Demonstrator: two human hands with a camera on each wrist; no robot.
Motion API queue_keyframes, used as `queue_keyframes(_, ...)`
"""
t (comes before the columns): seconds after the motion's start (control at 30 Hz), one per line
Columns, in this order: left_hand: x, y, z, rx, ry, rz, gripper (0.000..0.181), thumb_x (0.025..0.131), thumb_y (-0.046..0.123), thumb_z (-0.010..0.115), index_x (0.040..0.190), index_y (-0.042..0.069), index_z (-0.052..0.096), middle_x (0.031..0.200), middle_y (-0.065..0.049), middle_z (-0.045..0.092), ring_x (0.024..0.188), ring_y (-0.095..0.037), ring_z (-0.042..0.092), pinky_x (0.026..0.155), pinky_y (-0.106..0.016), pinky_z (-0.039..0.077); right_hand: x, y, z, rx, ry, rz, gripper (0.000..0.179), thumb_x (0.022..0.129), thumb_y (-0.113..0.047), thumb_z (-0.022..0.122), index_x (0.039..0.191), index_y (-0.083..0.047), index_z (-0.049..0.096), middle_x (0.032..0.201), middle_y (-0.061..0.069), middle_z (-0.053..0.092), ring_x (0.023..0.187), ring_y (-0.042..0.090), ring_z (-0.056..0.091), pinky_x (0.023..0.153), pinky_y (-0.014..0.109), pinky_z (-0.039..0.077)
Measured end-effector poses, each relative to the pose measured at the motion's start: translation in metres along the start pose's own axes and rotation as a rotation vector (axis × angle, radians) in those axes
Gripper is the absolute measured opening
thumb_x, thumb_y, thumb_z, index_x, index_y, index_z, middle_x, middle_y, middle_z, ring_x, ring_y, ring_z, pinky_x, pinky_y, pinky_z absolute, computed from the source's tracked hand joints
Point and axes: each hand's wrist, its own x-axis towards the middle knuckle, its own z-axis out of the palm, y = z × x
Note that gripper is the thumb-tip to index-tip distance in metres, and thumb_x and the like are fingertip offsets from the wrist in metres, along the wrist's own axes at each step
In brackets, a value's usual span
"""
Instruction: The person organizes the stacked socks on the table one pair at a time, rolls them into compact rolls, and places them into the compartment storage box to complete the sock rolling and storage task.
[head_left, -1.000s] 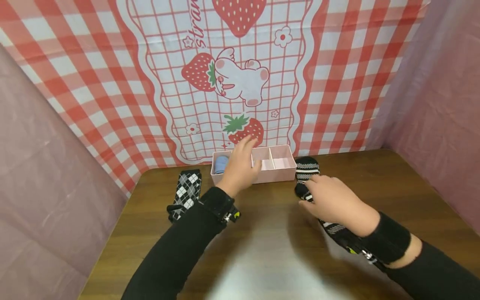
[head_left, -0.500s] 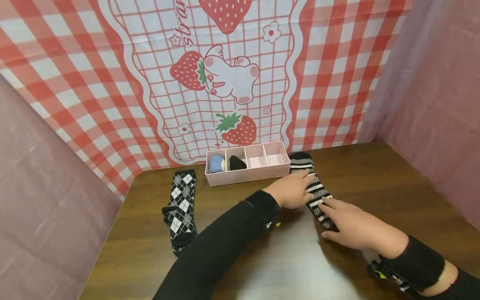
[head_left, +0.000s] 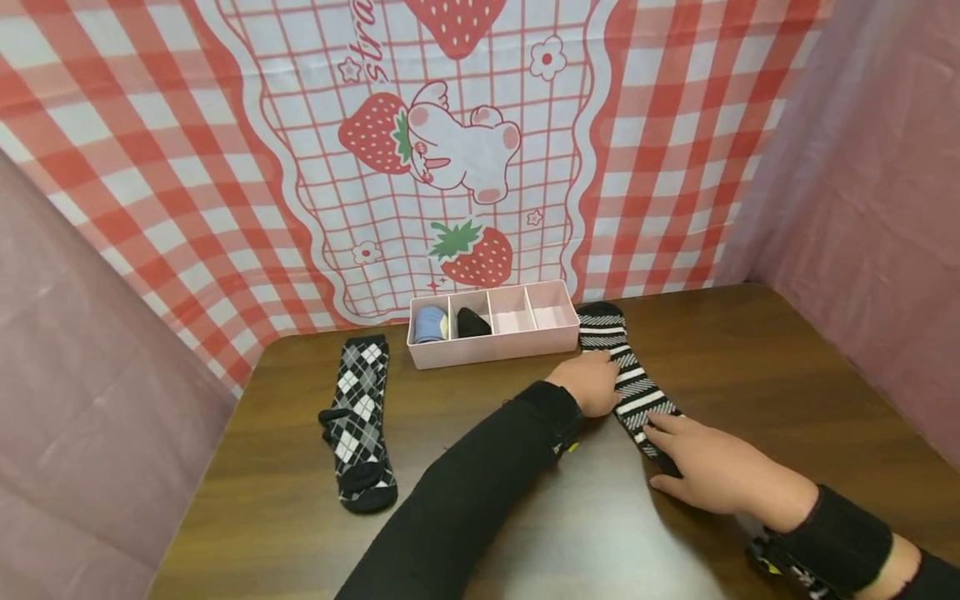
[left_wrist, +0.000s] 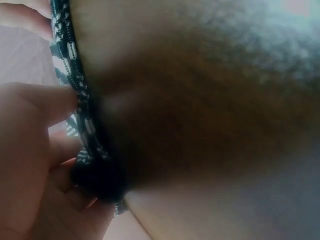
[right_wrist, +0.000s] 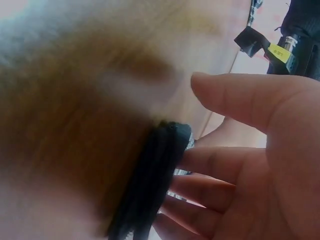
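A black-and-white striped sock [head_left: 634, 387] lies slantwise on the table, right of the pink box; its layered black end [right_wrist: 152, 175] shows in the right wrist view. My left hand [head_left: 589, 383] grips it near the middle, the thumb at its side edge and the fingers curled over it, around a dark part [left_wrist: 100, 177]. Lower down, my right hand [head_left: 723, 467] rests straight fingers on the sock's near end, thumb held apart. An argyle sock [head_left: 363, 417] in black, grey and white lies flat at the left, with black parts sticking out at its side.
The pink divided box [head_left: 495, 348] stands at the back against the checked strawberry cloth [head_left: 667, 150]. A blue roll [head_left: 431, 323] sits in its leftmost compartment, a black bundle [head_left: 472, 322] beside it. The brown table [head_left: 247, 467] ends at pink drapes on both sides.
My left hand has come from over the box down to the striped sock, and its fingers have curled in. My right hand has slid nearer along the sock, which now lies more stretched out.
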Motion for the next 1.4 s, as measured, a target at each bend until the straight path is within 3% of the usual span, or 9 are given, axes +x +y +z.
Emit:
queue_keyframes(0.17, -0.006, -0.002, -0.002, 0.012, 0.013, 0.022, 0.054, 0.104, 0.048, 0.056, 0.15, 0.019, 0.055, 0.158, 0.004, 0.045, 0.147, -0.011, 0.035, 0.117, -0.022, 0.025, -0.001, -0.004, 0.0, 0.012, 0.026, -0.014, 0.069, 0.092, -0.045, 0.076, 0.137, 0.005, 0.062, 0.147, 0.027, 0.05, 0.133, 0.048, 0.049, 0.101, 0.061, 0.046)
queue_keyframes(0.57, -0.041, 0.009, 0.001, 0.015, 0.024, 0.066, 0.048, 0.1, 0.045, 0.064, 0.137, 0.016, 0.066, 0.148, 0.002, 0.055, 0.142, -0.011, 0.044, 0.114, -0.022, 0.032, -0.009, -0.037, 0.001, 0.02, -0.024, -0.012, 0.055, 0.089, -0.035, 0.08, 0.123, 0.007, 0.069, 0.134, 0.026, 0.058, 0.124, 0.047, 0.055, 0.098, 0.062, 0.047)
queue_keyframes(0.8, -0.063, 0.005, 0.0, 0.044, 0.042, 0.083, 0.049, 0.096, 0.046, 0.07, 0.132, 0.013, 0.069, 0.142, 0.0, 0.06, 0.137, -0.012, 0.049, 0.11, -0.023, 0.038, -0.005, -0.066, 0.004, -0.015, 0.021, -0.041, 0.038, 0.085, -0.032, 0.082, 0.103, 0.0, 0.073, 0.102, 0.005, 0.06, 0.094, 0.024, 0.058, 0.08, 0.049, 0.053)
queue_keyframes(1.0, -0.088, -0.007, 0.008, 0.035, 0.043, 0.091, 0.048, 0.092, 0.045, 0.075, 0.127, 0.012, 0.071, 0.138, -0.002, 0.064, 0.132, -0.014, 0.055, 0.107, -0.027, 0.043, -0.005, -0.086, 0.01, -0.033, 0.029, -0.118, 0.036, 0.085, -0.034, 0.082, 0.101, -0.003, 0.074, 0.1, 0.002, 0.058, 0.091, 0.019, 0.055, 0.078, 0.044, 0.054)
queue_keyframes(1.4, -0.148, -0.045, 0.025, -0.031, 0.057, 0.019, 0.051, 0.088, 0.042, 0.078, 0.125, 0.008, 0.072, 0.138, -0.01, 0.064, 0.125, -0.022, 0.062, 0.098, -0.035, 0.053, 0.011, -0.131, 0.016, -0.09, 0.031, -0.23, 0.04, 0.088, -0.038, 0.079, 0.11, -0.006, 0.075, 0.114, 0.007, 0.063, 0.103, 0.022, 0.058, 0.08, 0.045, 0.056)
